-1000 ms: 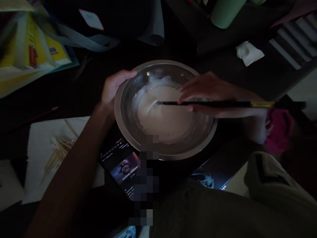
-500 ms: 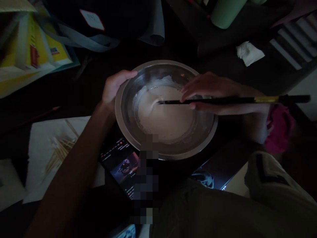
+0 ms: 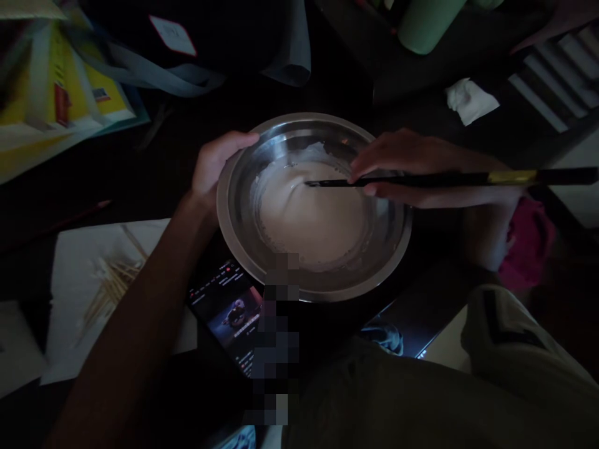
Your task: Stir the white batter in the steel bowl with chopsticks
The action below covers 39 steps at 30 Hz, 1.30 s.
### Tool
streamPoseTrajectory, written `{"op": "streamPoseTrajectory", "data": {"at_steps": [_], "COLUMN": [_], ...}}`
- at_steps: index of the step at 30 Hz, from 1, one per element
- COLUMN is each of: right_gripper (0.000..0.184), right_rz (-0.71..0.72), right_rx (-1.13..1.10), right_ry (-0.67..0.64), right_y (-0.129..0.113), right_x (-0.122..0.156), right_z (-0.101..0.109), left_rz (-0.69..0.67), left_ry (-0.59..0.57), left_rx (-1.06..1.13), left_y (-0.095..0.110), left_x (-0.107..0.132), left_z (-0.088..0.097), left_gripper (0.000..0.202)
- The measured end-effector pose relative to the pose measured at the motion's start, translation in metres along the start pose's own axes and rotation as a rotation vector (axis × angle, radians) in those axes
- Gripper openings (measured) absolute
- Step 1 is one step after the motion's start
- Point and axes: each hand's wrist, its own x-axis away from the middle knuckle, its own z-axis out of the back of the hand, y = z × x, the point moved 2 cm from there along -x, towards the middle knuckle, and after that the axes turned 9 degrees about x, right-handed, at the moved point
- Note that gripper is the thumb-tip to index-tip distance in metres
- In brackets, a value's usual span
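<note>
A wide metal bowl (image 3: 226,215) stands at the middle of the dark table. Inside it lies a pale, creamy liquid (image 3: 309,218) with small bubbles round its edge. My left hand (image 3: 216,163) grips the bowl's left rim, thumb on top and the other fingers hidden behind the wall. Over the bowl's right side, my right hand (image 3: 407,163) is closed on black chopsticks (image 3: 468,179) with a gold band. Their tips touch the liquid near its centre and raise a ripple; whether there are one or two sticks is hard to tell.
Below the bowl's left side lies a lit phone (image 3: 229,312). Wooden toothpicks (image 3: 115,284) rest on white paper (image 3: 70,255) beside my left forearm. A crumpled tissue (image 3: 472,101) and a green bottle (image 3: 428,25) are at the back right. Yellow books (image 3: 70,87) lie back left.
My right hand and the chopsticks have shifted slightly right and up, with the tips still in the liquid. The bowl and my left hand stay put.
</note>
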Motion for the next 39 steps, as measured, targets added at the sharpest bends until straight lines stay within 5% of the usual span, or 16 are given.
{"op": "streamPoseTrajectory", "data": {"at_steps": [7, 11, 15, 21, 23, 28, 35, 39], "right_gripper": [0.022, 0.026, 0.029, 0.024, 0.024, 0.031, 0.021, 0.026], "right_rz": [0.388, 0.215, -0.001, 0.36, 0.343, 0.028, 0.369, 0.265], "right_rx": [-0.179, -0.099, 0.032, -0.174, -0.155, 0.05, -0.191, -0.134], "right_ry": [-0.18, -0.035, -0.004, -0.183, -0.123, -0.008, -0.186, -0.078], "right_y": [-0.007, -0.009, 0.002, -0.006, -0.008, 0.001, -0.007, -0.007], "right_x": [0.002, -0.008, 0.005, 0.001, -0.005, 0.003, 0.003, -0.006], "right_z": [0.006, -0.007, 0.006, 0.008, 0.0, 0.001, 0.007, -0.004], "left_rz": [0.033, 0.019, 0.023, -0.005, 0.004, 0.012, 0.002, 0.041], "left_ry": [0.013, -0.065, -0.039, -0.058, -0.061, 0.01, -0.01, 0.011], "left_rx": [0.014, 0.002, -0.018, -0.022, -0.017, -0.031, -0.022, 0.027], "left_y": [0.0, 0.0, 0.0, 0.0, -0.001, -0.001, 0.0, 0.001], "left_x": [0.0, 0.0, 0.001, -0.001, 0.0, 0.003, 0.002, 0.002], "left_z": [-0.001, 0.001, 0.001, 0.001, 0.001, -0.001, -0.002, -0.002], "left_gripper": [0.039, 0.038, 0.038, 0.033, 0.033, 0.035, 0.035, 0.039]}}
